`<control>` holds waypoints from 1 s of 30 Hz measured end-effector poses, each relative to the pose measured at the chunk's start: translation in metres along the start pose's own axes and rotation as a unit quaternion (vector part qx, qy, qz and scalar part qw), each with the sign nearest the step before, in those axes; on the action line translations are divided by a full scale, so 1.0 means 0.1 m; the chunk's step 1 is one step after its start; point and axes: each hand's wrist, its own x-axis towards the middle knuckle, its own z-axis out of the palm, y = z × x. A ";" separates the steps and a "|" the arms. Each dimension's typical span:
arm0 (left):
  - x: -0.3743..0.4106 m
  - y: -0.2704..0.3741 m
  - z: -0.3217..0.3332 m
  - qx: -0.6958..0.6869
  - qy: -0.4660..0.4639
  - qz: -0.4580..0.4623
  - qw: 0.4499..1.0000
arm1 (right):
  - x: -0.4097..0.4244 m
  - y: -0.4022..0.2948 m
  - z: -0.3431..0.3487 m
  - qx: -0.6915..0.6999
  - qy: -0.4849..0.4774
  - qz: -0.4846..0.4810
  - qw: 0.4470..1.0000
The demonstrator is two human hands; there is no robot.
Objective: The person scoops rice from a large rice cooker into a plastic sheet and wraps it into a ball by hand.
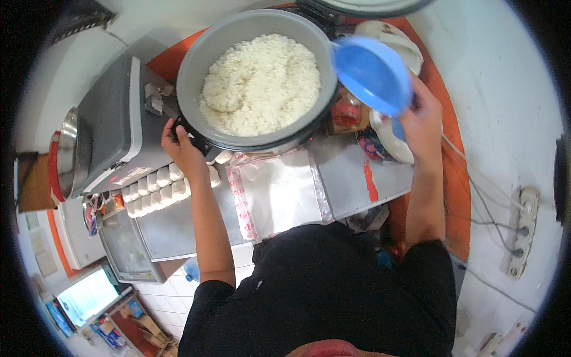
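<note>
A large rice cooker (189, 80) stands before me with its inner pot full of cooked white rice (263, 85). In my right hand (421, 116) is a blue plastic bowl (374, 73), tilted and blurred, at the pot's right rim. A blue part also shows below that hand. My left hand (185, 149) is at the cooker's lower left side, by a black fitting, with thumb and forefinger apart; whether it grips the fitting is unclear. White sheets with pink-printed plastic edges (281, 192) lie on the metal counter (343, 165) in front of the cooker.
Two rows of small white bundles (163, 189) line the counter at left, beside a grey box (120, 111) with a metal bowl (69, 154). A patterned container (383, 143) and a red-topped package (345, 111) stand right. Cables run to a power strip (523, 232) on the wall.
</note>
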 end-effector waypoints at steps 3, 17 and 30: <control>0.02 -0.01 0.00 0.015 0.029 0.002 0.999 | 0.90 -0.22 0.74 -0.155 -0.157 -0.064 0.973; 0.04 -0.08 -0.01 0.004 0.000 0.036 0.999 | 1.85 0.50 2.69 -0.516 -0.351 0.015 0.781; 0.05 -0.06 0.00 0.035 0.000 0.041 0.999 | 1.61 0.35 2.38 -0.500 -0.333 0.013 0.799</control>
